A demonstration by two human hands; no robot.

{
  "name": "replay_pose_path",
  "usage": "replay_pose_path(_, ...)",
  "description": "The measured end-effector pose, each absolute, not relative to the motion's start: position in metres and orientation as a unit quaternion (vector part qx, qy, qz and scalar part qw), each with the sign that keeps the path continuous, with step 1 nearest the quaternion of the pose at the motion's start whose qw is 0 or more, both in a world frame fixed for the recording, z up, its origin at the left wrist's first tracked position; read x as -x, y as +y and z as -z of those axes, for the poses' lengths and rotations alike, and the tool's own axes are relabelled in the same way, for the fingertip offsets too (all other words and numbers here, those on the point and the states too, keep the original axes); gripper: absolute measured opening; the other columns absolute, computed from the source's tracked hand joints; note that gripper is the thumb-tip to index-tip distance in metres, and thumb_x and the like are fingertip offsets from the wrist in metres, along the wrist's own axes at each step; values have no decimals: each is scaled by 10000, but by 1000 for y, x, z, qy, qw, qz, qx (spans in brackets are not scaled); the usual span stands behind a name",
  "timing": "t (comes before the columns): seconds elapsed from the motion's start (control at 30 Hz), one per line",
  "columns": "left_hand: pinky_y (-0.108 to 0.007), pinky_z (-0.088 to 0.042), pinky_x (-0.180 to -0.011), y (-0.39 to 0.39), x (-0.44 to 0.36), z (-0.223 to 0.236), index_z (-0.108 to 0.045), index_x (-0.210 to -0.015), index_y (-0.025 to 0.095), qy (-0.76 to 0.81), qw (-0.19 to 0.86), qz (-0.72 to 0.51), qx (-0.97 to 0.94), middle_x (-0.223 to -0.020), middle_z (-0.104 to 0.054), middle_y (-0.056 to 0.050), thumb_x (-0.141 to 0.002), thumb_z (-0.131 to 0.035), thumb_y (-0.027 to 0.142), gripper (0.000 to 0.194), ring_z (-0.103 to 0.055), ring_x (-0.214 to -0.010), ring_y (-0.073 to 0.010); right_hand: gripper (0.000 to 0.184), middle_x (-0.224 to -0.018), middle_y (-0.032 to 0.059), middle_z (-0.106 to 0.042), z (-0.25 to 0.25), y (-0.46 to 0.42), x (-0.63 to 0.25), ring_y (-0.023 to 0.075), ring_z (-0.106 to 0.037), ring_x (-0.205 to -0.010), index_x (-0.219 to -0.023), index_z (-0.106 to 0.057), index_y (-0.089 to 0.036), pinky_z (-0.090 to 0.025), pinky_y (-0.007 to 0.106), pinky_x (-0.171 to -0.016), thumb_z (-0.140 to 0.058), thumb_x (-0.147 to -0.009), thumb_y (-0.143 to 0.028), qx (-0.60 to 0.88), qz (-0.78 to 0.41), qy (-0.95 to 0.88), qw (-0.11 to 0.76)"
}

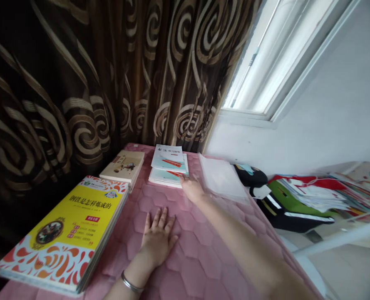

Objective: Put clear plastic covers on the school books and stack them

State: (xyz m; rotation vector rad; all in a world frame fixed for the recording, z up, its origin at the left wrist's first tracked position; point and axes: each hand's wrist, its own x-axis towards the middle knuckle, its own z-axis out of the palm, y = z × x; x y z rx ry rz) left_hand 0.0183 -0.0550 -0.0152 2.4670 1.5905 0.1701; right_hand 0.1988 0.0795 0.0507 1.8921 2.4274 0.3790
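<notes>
My left hand (157, 238) lies flat on the pink quilted pad (197, 254), its fingers spread and a silver bangle on the wrist. Farther off, my right hand (191, 188) has its fingers closed at the lower right corner of a white and pale-blue book (164, 177). A second book of like cover (168, 158) lies on top, shifted slightly to the left. The fingertips are partly hidden, so how firm the grip is does not show.
A stack topped by a yellow book (66, 225) is at the left, with a beige stack (122, 166) behind it. Clear plastic sheets (224, 177) lie at the right edge. A patterned curtain (135, 83) hangs behind. A green and black bag (292, 198) and papers (316, 193) are beyond.
</notes>
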Motion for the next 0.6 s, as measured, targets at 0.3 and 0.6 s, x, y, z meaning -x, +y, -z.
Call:
replay_pose_path(0.3,-639,-31,-1166,-59,-21,2,-255,-1504,303,537,174,-60,-823,-1603,-48,-55,-953,-267,582,617,-41,-1485,-295,520,-1334,261,-541,-41,154,-167,278,-553,-1224,-1413,-402,-95,-478,399,-947,-282,-909,-46,-606,-129,782,61)
replay_pose_path(0.6,-657,-62,-1163,-59,-20,2,-253,-1501,312,537,182,-66,-821,-1607,-82,-64,-945,-247,607,629,-78,-1484,-303,562,-1092,291,-669,-39,173,-164,309,-673,-1033,-1454,-319,-38,-504,442,-867,-376,-904,-138,-600,-79,789,109)
